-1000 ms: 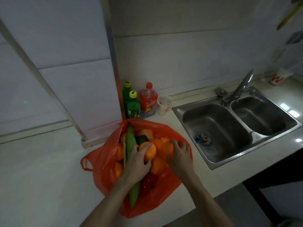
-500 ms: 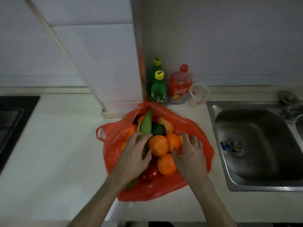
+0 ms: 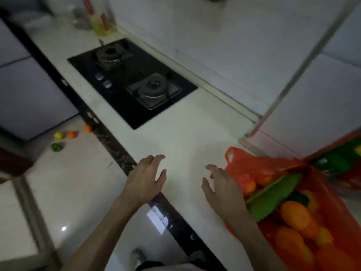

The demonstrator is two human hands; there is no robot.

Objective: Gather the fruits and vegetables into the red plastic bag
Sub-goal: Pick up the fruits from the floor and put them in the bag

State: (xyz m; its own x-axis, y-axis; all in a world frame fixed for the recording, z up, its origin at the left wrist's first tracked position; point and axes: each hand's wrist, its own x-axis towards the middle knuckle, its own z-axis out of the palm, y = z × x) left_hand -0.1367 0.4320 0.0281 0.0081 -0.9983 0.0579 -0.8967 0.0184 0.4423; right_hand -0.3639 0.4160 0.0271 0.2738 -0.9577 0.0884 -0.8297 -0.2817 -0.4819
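Both hands, left (image 3: 145, 178) and right (image 3: 221, 184), were held spread and empty beside the red plastic bag (image 3: 332, 208), seemingly because four fruits (image 3: 64, 138) remained on the floor (image 3: 78, 182).

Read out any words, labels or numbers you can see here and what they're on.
No text can be read.
Bottle behind the gas stove: red and yellow label, too blurred to read.
Green packaging beside the red plastic bag: any print is blurred.
Stove knobs: no legible markings.

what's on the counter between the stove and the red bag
Nothing: in the head view the white counter is bare between the stove and the red bag. Both open hands, left and right, hover nearer.
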